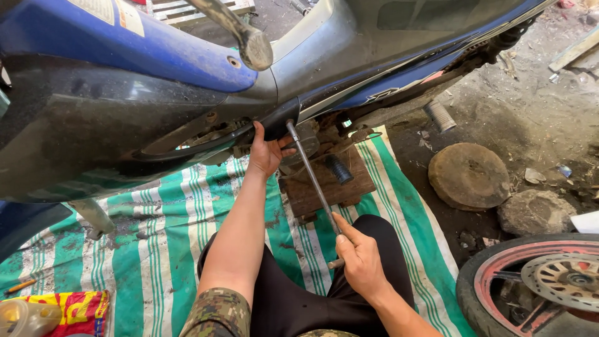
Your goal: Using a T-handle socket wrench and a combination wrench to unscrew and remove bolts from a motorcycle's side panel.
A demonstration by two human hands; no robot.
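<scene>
Steel wrench in both hands

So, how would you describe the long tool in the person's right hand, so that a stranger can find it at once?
Start at the blue motorbike lying across the top, above the green striped mat. From its underside, beside the left hand, a thin grey metal rod slants down to the right hand over the black trousers. It is the only long, straight, bare metal bar; the footpeg nearby is short and black.

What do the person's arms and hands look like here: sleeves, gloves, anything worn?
Both hands are bare, no gloves: left hand, right hand. No watch or rings show. The forearms are uncovered; a camouflage-patterned sleeve in green, brown and tan ends around the left elbow.
</scene>
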